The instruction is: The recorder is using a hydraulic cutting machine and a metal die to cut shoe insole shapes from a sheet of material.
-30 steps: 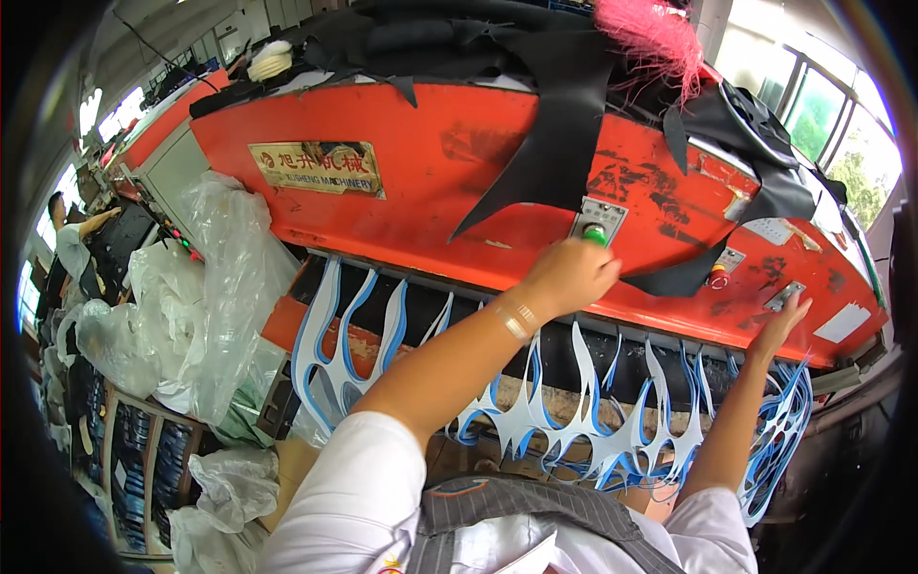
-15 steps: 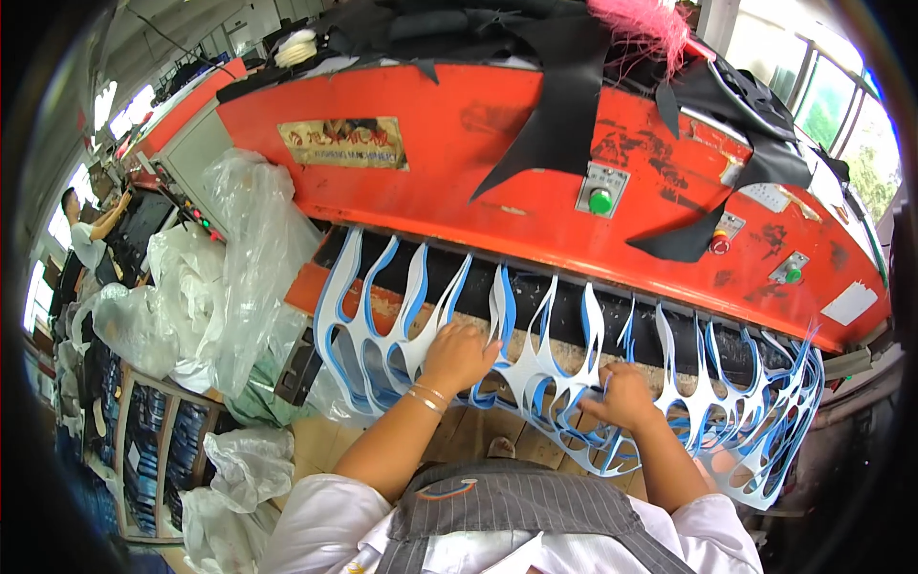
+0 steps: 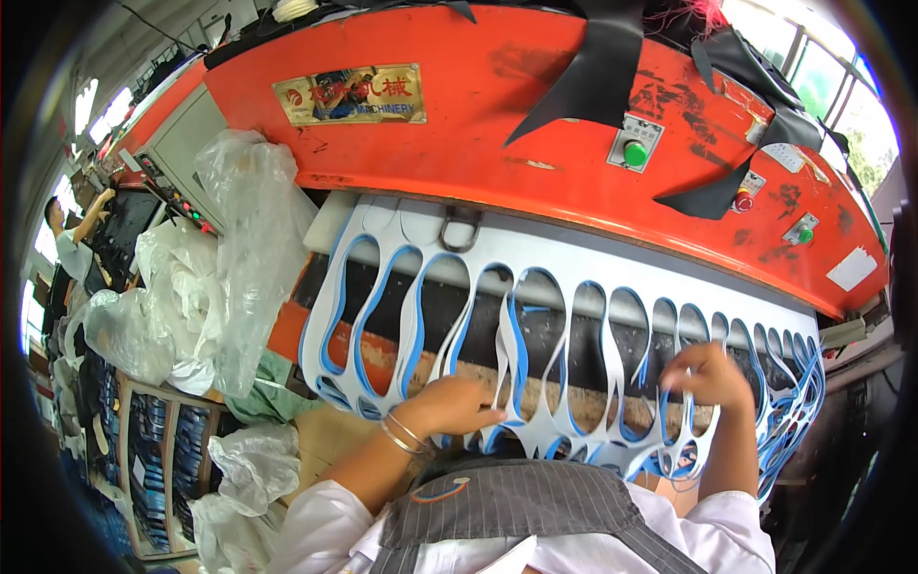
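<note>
A white sheet with a blue underside [image 3: 583, 273], cut through with rows of long oval holes, stretches out from under the red machine toward me. My left hand [image 3: 451, 406] rests at its near edge, fingers stretched to the right and grasping nothing that I can see. Over the strips farther right is my right hand [image 3: 710, 373], its fingers loosely bent and apart, slightly blurred. Whether its fingertips touch a strip is unclear. A small U-shaped metal piece [image 3: 461, 230] lies on the uncut part of the sheet, close to the machine.
The red machine [image 3: 459, 115] spans the far side, with a green button [image 3: 634, 153] and a red knob [image 3: 743, 201]. Black scraps [image 3: 598, 72] hang over its front. Clear plastic bags [image 3: 251, 220] and a rack of blue pieces [image 3: 148, 459] stand left. Another person [image 3: 72, 244] works far left.
The sheet has come farther out, showing its uncut white band and the metal piece. My left hand moved nearer to me; my right hand went right and up, off the strips it was gripping.
</note>
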A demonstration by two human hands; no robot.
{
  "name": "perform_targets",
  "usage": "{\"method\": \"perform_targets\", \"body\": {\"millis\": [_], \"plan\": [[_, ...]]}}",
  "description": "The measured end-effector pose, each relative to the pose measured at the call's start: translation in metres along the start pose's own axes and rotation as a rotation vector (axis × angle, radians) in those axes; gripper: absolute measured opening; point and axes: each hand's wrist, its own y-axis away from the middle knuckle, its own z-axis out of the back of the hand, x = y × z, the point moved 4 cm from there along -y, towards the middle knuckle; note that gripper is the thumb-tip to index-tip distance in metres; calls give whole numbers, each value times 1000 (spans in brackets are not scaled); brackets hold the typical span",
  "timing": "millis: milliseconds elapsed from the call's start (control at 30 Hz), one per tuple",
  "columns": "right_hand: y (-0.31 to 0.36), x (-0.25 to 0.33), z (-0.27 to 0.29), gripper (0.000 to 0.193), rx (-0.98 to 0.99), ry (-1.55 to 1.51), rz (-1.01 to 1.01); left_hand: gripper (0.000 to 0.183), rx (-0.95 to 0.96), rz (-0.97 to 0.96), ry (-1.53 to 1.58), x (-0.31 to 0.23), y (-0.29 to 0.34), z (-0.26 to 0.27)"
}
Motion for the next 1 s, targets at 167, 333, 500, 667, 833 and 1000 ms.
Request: {"method": "perform_targets", "body": {"millis": [167, 333, 500, 667, 833, 1000], "plan": [[-96, 108, -64, 19, -304, 126, 541, 23, -578, -92, 63, 40, 26, 85], [-217, 147, -185, 24, -347, 210, 706, 15, -771, -174, -22, 129, 24, 95], [-212, 116, -239, 17, -194, 397, 900, 12, -616, -238, 76, 128, 36, 36], [-229, 175, -213, 15, -333, 98, 908, 10, -843, -416, 218, 116, 75, 103], [-253, 168, -210, 15, 66, 312, 771, 15, -755, -367, 38, 143, 61, 57], [-310, 191, -197, 47, -177, 950, 791, 15, -775, -214, 49, 150, 59, 55]]}}
